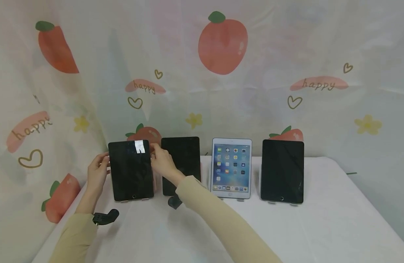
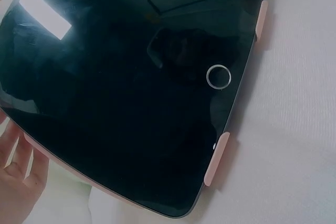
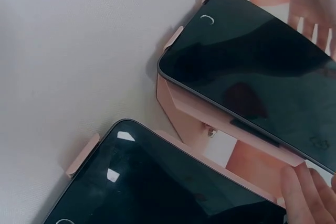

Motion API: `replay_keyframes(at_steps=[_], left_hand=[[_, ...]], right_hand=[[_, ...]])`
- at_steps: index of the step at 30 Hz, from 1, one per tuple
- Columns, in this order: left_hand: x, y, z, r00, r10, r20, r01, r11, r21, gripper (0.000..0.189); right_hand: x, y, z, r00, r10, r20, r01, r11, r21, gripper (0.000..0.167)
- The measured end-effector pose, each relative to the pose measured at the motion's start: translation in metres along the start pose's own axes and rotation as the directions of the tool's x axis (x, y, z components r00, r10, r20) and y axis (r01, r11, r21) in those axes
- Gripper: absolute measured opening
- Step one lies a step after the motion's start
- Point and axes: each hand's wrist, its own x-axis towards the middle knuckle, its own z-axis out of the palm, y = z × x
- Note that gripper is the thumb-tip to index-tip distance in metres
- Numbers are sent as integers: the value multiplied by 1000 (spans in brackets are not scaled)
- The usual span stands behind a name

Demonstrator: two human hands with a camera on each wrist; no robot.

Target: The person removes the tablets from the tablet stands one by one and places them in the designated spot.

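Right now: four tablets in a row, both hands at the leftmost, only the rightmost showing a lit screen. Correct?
Not quite: the lit one is the white tablet, third from left; the rightmost tablet is dark, as the head view shows. Rest holds: four in a row, left hand and right hand at the leftmost tablet.

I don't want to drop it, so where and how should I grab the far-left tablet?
Probably by both long side edges, coming from left and right at once: the tablet leans upright on a pink stand whose small lips catch its bottom edge, not its sides.
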Motion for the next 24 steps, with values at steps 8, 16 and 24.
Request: replay_keyframes(at_steps=[8,16,24], left_hand=[[0,2,-1,999,-40,26,40,999,-4,40],[-2,0,-3,997,-50,58,50,999,7,42],[0,-1,-5,997,-39,73,40,999,-22,41]], right_hand=[[1,-2,4,1000,31,-1,-31,999,-27,34],[2,-1,7,998,55,-20,-56,998,-40,34],[3,-1,6,997,65,-45,-67,997,-33,34]])
